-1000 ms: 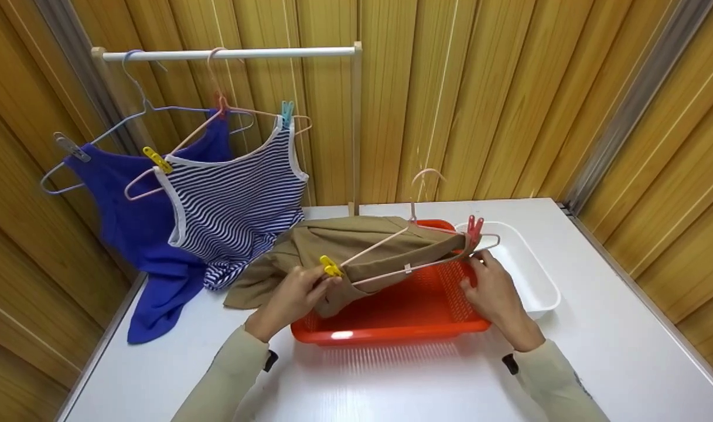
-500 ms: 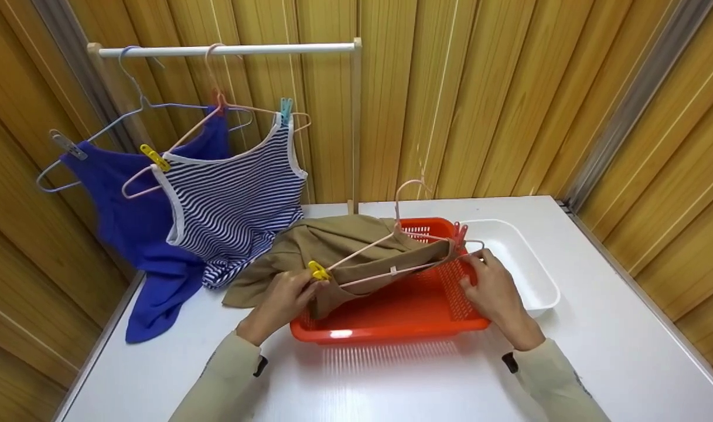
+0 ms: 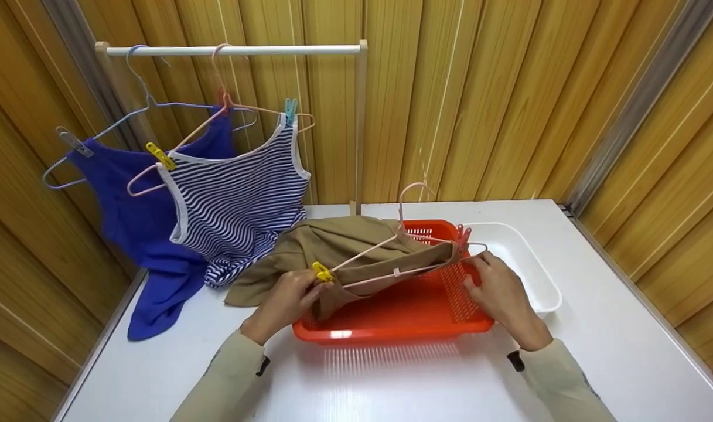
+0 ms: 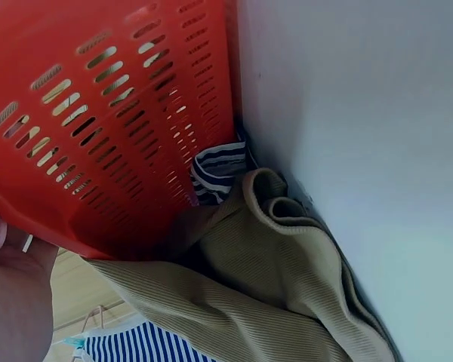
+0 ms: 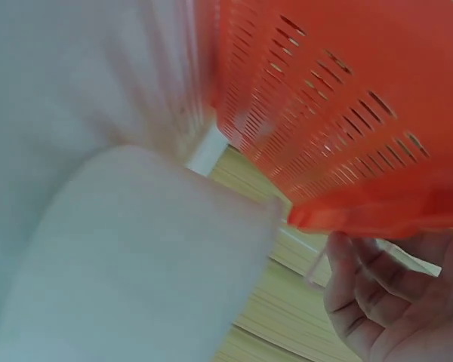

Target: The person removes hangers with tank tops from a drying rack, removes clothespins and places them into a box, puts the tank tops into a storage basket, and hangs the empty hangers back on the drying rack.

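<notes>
Up from below slant the left forearm and right forearm, left hand pinching, right hand gripping with fingers bent!

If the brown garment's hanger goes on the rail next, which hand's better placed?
Probably the left hand: it holds the pink hanger beside its yellow clothespin, nearer the white rail. The right hand is at the hanger's opposite end, by the red clothespin, farther away.

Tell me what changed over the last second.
The pink hanger over the red basket shifted slightly left and lower in view, with the clipped edge of the brown garment; the left hand moved along. No grip visibly changed. The basket, striped top and blue garment stayed put.
</notes>
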`<state>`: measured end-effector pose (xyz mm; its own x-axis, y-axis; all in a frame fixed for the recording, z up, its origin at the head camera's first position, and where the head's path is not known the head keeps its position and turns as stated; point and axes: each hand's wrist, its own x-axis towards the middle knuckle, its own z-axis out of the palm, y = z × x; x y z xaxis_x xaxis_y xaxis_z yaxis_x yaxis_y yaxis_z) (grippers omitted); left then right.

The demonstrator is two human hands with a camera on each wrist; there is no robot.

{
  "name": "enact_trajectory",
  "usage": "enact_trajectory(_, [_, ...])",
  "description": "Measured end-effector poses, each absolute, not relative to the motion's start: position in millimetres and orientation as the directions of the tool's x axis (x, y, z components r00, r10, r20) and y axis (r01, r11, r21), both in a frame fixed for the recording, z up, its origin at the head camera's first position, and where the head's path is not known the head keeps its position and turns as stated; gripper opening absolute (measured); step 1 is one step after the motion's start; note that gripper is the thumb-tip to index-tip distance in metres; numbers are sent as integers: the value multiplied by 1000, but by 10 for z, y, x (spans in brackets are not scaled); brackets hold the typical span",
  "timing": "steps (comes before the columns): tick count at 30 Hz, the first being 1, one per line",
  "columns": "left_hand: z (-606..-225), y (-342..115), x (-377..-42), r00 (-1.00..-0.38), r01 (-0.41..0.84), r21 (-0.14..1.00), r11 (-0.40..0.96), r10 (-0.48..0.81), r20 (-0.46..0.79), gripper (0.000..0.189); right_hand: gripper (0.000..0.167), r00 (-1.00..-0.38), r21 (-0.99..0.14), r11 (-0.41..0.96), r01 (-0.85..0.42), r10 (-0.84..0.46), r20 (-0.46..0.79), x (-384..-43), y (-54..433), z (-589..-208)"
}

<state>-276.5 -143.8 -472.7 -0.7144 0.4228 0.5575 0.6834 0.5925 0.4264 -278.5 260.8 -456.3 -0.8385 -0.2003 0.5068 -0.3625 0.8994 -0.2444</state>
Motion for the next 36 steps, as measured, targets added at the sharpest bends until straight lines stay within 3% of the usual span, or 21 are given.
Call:
enact_trajectory(6, [-4734,-1431,-2763,-739,660,450,602,411,534,29,10,-757,-229,878,-421,-201,622,-2831,2670,-4286])
enact_trajectory(10, [-4732,-1433,-2759,-746,652,452,609,407,527,30,9,-728,-257,831,-493,-233,644,-2954,2750,-4064])
enact_trajectory(14, [-4731,-1431,-2757,-742,656,454,604,405,534,28,12,-779,-320,780,-537,-314,542,-3130,2852,-3882])
enact_trajectory(19, [-4736,-1419,-2773,-726,673,449,588,410,552,28,24,-870,-453,744,-492,-394,298,-3339,2954,-3781])
enact_trajectory(23, [-4729,-1416,-2789,-728,674,457,580,414,547,27,33,-882,-531,716,-454,-446,152,-3463,2993,-3776])
enact_trajectory(28, [-4726,-1421,-2794,-742,657,457,599,406,534,28,36,-842,-558,665,-497,-526,123,-3545,2981,-3804])
enact_trajectory(36, [-4730,-1418,-2784,-744,652,444,614,406,531,30,31,-837,-568,651,-504,-530,136,-3541,2962,-3826])
